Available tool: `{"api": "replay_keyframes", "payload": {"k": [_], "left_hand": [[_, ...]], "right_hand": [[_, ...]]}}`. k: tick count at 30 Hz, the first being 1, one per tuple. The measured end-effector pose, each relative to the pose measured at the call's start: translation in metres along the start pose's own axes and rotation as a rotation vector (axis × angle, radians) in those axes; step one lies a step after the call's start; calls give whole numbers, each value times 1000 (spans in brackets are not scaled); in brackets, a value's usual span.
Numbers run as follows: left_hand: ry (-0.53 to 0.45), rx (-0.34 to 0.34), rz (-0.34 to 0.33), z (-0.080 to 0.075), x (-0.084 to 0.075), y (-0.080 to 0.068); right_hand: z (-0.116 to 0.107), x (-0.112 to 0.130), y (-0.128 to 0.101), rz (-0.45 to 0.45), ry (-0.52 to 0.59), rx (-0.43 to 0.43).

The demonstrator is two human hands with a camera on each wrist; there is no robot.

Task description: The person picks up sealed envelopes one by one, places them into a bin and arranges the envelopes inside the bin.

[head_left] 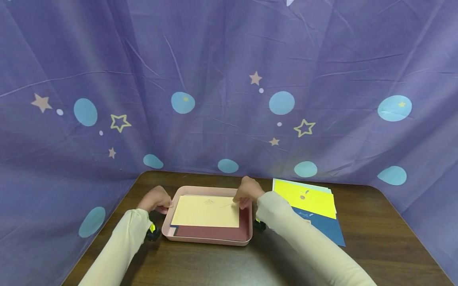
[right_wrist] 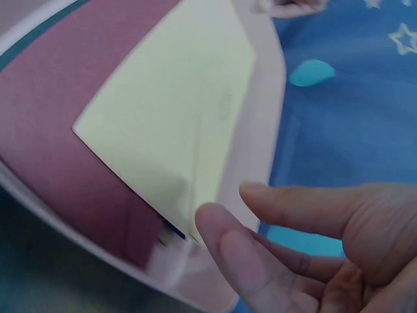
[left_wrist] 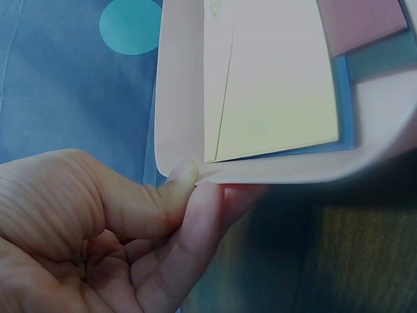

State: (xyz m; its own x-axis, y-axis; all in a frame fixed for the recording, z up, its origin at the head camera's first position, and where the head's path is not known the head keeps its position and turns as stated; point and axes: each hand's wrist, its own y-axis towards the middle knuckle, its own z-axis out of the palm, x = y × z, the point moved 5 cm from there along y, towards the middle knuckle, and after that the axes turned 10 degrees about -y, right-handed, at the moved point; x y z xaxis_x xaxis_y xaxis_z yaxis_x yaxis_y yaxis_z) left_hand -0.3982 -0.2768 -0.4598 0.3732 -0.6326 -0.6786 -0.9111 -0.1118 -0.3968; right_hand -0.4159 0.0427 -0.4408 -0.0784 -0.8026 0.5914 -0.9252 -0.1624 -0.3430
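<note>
A shallow pink tray [head_left: 207, 240] holds a cream envelope [head_left: 205, 212], which lies over a maroon one [head_left: 214, 232] and a blue one [left_wrist: 346, 104]. With thumb and fingertips my left hand [head_left: 157, 199] pinches the tray's rim at its left far corner. My right hand [head_left: 247, 192] is over the tray's far right side. In the right wrist view its thumb and forefinger stand apart, a fingertip right at the corner of the cream envelope. Faint printing shows on the cream envelope's far part.
To the right of the tray lie a yellow envelope [head_left: 307, 198], a dark blue one [head_left: 325, 227] and pale sheets beneath the yellow. All rest on a brown wooden table [head_left: 372, 234]. A purple curtain [head_left: 222, 135] with stars hangs behind the table's far edge.
</note>
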Motion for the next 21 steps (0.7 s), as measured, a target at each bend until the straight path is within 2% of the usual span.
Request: {"api": "replay_keyframes", "payload": {"k": [4,11,13,21], "left_hand": [[-1,0,-2,0,-1,-1],[11,0,11,0,-2,-3],[14,5,8,0,-2,-2],[13,24,-16,-2,0,5]], "right_hand": [[-19,-1,-12,-16,51,64],[-67,-29,-20,-67,43,93],[-83,-40,-23,-56,55,75],[-134,-95,-37,41,-2,-102]]}}
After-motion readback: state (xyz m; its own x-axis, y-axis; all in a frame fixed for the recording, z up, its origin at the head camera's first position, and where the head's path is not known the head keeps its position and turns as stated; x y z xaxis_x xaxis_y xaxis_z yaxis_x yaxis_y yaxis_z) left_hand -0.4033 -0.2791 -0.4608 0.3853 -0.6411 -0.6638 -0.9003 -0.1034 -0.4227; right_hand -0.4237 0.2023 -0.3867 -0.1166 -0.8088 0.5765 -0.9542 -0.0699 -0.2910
